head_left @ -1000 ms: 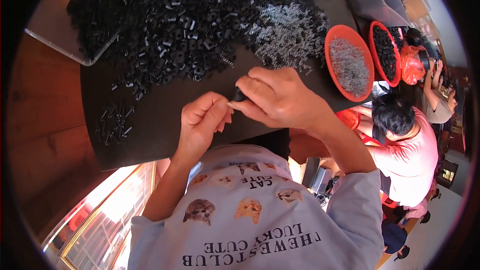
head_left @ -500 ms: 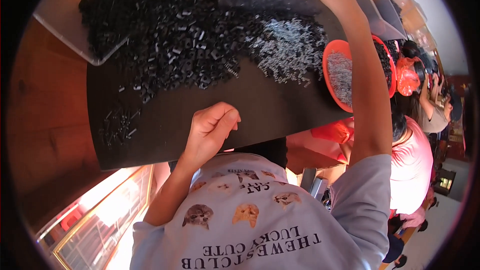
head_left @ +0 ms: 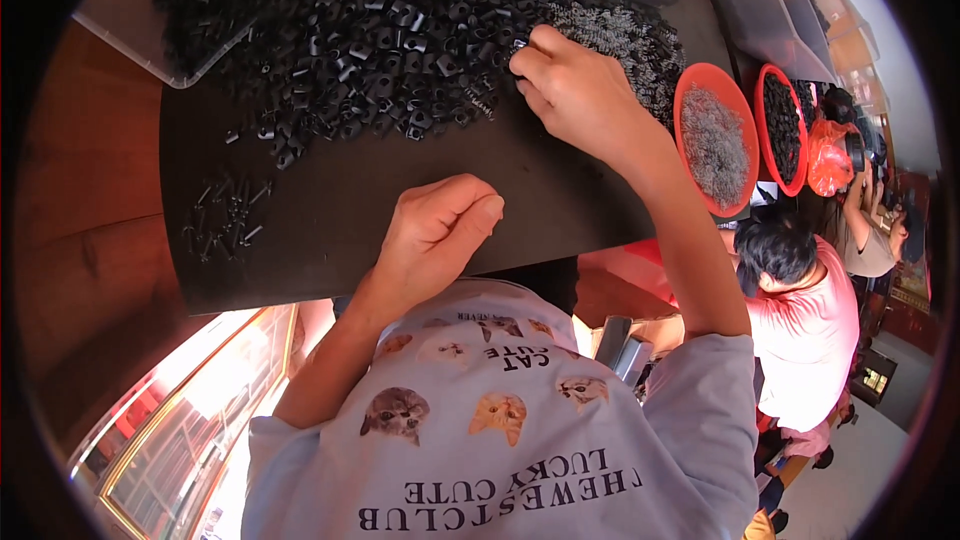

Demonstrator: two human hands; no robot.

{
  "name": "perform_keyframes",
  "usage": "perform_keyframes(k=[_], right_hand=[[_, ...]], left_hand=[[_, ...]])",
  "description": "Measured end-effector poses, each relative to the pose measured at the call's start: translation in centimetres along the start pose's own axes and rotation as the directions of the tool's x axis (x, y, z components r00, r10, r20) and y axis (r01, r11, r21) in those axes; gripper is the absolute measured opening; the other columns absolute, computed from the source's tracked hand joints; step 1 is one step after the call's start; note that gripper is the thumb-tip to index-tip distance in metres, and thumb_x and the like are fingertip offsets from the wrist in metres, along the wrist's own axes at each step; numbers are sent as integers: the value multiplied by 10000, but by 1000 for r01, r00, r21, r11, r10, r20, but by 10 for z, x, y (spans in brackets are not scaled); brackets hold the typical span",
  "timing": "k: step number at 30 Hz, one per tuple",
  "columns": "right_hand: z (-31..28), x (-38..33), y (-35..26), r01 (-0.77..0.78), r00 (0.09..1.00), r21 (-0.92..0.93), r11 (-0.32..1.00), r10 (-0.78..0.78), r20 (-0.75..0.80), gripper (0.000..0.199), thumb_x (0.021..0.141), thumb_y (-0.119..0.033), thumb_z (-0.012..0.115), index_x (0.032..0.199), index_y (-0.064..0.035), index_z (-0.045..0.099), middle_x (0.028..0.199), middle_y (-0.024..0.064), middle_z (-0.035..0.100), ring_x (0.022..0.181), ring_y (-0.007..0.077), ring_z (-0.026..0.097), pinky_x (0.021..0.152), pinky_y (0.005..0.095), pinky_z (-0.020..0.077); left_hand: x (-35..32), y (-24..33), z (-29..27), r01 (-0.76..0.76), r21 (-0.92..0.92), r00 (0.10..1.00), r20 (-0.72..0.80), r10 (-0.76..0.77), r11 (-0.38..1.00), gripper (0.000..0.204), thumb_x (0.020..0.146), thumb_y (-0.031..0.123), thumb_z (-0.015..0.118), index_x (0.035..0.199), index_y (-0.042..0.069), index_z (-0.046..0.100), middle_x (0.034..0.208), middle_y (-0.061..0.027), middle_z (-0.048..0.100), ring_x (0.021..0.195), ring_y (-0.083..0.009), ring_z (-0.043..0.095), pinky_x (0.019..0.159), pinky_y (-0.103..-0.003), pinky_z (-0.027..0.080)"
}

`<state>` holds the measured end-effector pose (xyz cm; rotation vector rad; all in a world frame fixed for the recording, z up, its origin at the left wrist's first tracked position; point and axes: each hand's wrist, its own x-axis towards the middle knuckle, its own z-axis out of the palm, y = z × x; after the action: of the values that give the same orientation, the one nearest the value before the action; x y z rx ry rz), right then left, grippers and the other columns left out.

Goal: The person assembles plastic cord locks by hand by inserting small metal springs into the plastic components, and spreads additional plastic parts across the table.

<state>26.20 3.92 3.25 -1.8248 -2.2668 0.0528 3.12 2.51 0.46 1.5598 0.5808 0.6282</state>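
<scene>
A wide heap of small black plastic parts (head_left: 370, 30) covers the far half of my dark worktop (head_left: 360, 210), and my right hand (head_left: 575, 90) rests on its near right edge, fingers curled down into the pieces where the black parts meet a patch of small grey metal springs (head_left: 630, 40) — whether it has pinched one I cannot tell. My left hand (head_left: 435, 230) lies near the front edge of the worktop, well apart from the heap, loosely clenched with the fingers folded in; I cannot see anything in it. To its left, a small cluster of black pieces (head_left: 225, 215) sits alone on the bare surface. A clear plastic tray (head_left: 130, 35) pokes out under the heap's far left corner. Beyond my right hand stand two red bowls — the nearer bowl (head_left: 712, 145) holds grey springs, the farther bowl (head_left: 782, 125) black parts. A person in a pink shirt (head_left: 815, 330) sits to the right.
</scene>
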Motion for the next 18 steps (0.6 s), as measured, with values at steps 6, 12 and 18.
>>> perform_keyframes(k=[6,12,18], right_hand=[[2,-8,-9,32,994,22,999,-30,-101,113,822,-122,662,815,-24,607,877,99,548,775,295,646,606,430,525],[5,-12,-14,54,992,30,998,-50,-112,126,821,-119,681,892,-30,626,869,75,542,750,275,635,582,400,515],[9,-15,-14,65,994,-7,998,-65,-90,163,816,-106,705,942,-26,638,887,76,546,737,274,639,585,395,505]], left_hand=[[0,-2,1,-4,-29,1000,-20,3,1000,145,947,67,601,842,-31,580,684,-49,538,607,-118,485,554,-274,418],[0,-9,1,-39,13,999,-9,39,999,224,1002,150,559,856,-7,624,747,-28,596,607,-72,517,528,-222,419],[-2,-10,2,-30,15,999,-23,30,999,214,1003,140,552,864,-3,628,749,-21,597,606,-70,513,531,-221,418]])
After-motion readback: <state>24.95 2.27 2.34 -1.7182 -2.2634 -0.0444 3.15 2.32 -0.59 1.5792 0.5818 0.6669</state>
